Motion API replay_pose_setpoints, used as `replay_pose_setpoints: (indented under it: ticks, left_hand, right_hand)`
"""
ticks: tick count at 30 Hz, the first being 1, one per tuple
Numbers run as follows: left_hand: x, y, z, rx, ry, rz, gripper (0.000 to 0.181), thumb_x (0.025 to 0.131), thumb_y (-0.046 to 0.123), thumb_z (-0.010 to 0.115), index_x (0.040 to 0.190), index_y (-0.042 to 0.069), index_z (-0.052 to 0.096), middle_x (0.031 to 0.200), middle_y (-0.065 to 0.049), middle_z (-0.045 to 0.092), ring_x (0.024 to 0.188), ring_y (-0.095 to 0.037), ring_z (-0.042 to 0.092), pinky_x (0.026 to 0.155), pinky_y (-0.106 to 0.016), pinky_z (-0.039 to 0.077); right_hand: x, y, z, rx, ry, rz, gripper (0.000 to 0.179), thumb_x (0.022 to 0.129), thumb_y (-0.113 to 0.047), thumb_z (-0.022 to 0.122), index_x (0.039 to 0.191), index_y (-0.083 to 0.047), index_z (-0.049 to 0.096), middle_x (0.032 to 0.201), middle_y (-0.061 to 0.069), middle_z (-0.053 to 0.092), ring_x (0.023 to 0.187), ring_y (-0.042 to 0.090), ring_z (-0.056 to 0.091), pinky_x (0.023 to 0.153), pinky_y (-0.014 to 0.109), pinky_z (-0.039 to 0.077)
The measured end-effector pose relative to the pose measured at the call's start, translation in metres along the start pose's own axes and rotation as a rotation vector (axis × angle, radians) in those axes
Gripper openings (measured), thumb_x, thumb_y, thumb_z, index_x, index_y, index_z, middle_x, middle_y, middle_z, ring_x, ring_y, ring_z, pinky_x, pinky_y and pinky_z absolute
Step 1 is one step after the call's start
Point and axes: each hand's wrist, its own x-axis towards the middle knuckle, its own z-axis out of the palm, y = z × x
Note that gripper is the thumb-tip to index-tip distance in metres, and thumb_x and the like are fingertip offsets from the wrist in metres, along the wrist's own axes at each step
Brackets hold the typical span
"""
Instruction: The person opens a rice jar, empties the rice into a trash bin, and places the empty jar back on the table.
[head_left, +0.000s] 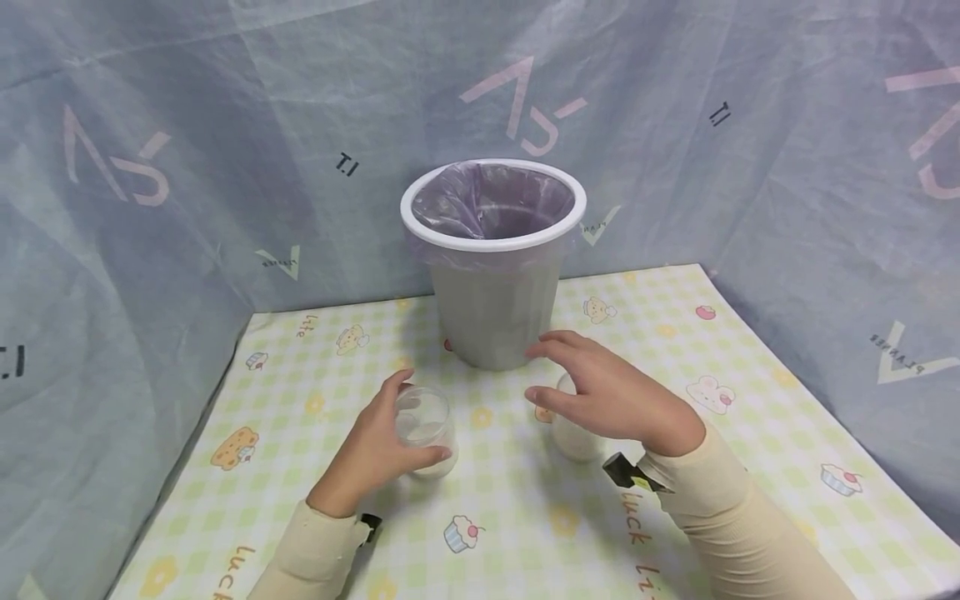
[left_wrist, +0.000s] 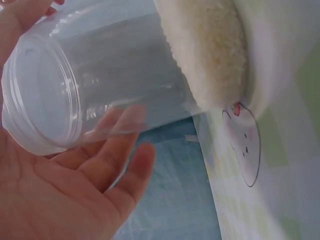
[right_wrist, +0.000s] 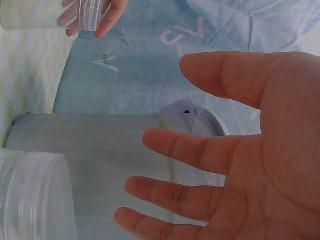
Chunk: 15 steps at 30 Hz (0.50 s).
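Observation:
A clear plastic jar (head_left: 429, 417) stands on the left part of the table, a layer of white rice-like grains (left_wrist: 205, 50) at its bottom. My left hand (head_left: 375, 450) is around its upper part, thumb at the near side and fingers at the far side, loosely bent and spread in the left wrist view. A second clear jar (head_left: 576, 443), with whitish contents low down, stands on the right. Above and beside it is my right hand (head_left: 607, 392), fingers spread and palm bare. That jar's ribbed top (right_wrist: 37, 195) shows in the right wrist view below the fingers.
A grey bin (head_left: 491, 308) with a white rim and a purple bag liner (head_left: 450, 200) stands behind the jars. The table wears a green checked cloth (head_left: 510, 517) with cartoon prints. Bluish fabric curtains (head_left: 300, 100) enclose the back and sides.

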Motion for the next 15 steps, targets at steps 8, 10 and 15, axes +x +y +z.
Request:
replay_pose_setpoints:
  ticks: [8,10,15]
  left_hand:
    - [-0.0005,-0.0037,-0.0012,0.018,0.004,-0.016,0.116,0.064,0.053,0.096,0.155,0.025,0.031,0.152,-0.006,0.05,0.129,-0.031,0.058,0.1,-0.052,0.05]
    - [-0.0004,-0.0047,-0.0014,0.026,0.003,-0.017,0.112,0.063,0.054,0.096,0.152,0.023,0.035,0.149,-0.007,0.052,0.124,-0.033,0.061,0.096,-0.049,0.052]
    - [-0.0006,-0.005,-0.0012,0.03,0.012,-0.021,0.105,0.062,0.054,0.097,0.144,0.022,0.04,0.143,-0.009,0.057,0.115,-0.033,0.064,0.089,-0.045,0.054]
  right_hand:
    - [-0.0006,0.0003,0.0009,-0.007,0.003,0.003,0.046,0.1,-0.046,0.064,0.14,-0.023,0.059,0.149,0.002,0.052,0.142,0.022,0.048,0.115,0.047,0.041]
    - [-0.0005,0.0006,0.0013,-0.006,0.0,0.003,0.046,0.1,-0.046,0.064,0.14,-0.023,0.059,0.149,0.001,0.052,0.142,0.021,0.048,0.115,0.046,0.041]
    - [-0.0002,0.0008,0.0023,-0.005,-0.006,0.008,0.046,0.1,-0.046,0.063,0.14,-0.024,0.059,0.149,0.0,0.052,0.143,0.021,0.047,0.116,0.046,0.041]
